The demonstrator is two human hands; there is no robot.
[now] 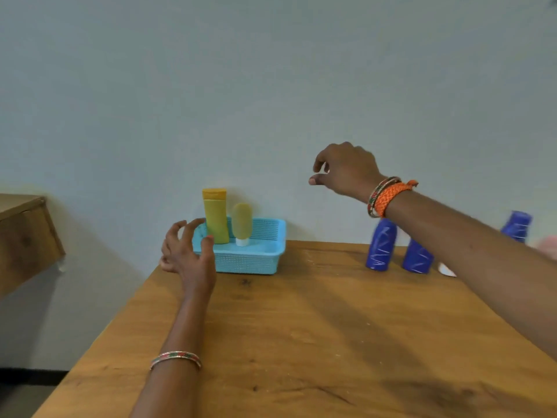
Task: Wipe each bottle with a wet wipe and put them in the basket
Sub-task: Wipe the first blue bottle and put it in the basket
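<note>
**Two bottles in the basket, three blue ones outstanding; both hands empty**

Wooden table: bears everything; its far edge runs along the wall, presumably so the basket has backing.

Blue basket: sits just beyond the left hand's fingertips, at the far left of the table; placed within easy reach of that hand, likely so it can be steadied while bottles go in.

Yellow bottle: stands upright at the basket's left end, just past the left hand's fingers; judged already wiped and stowed; a smaller pale bottle stands cap-down to its right.

Blue bottles: one stands on the table below the right wrist; a second is partly hidden behind the right forearm; a third shows above that forearm, its footing hidden; all well apart from the basket, so still to be wiped.

Left hand: fingers spread and curled, holding nothing, not touching the basket that I can tell.

Right hand: raised above and right of the basket, thumb and forefinger parted, nothing between them.

White scrap: beside the right forearm; possibly the wipe; too hidden to confirm.
</note>
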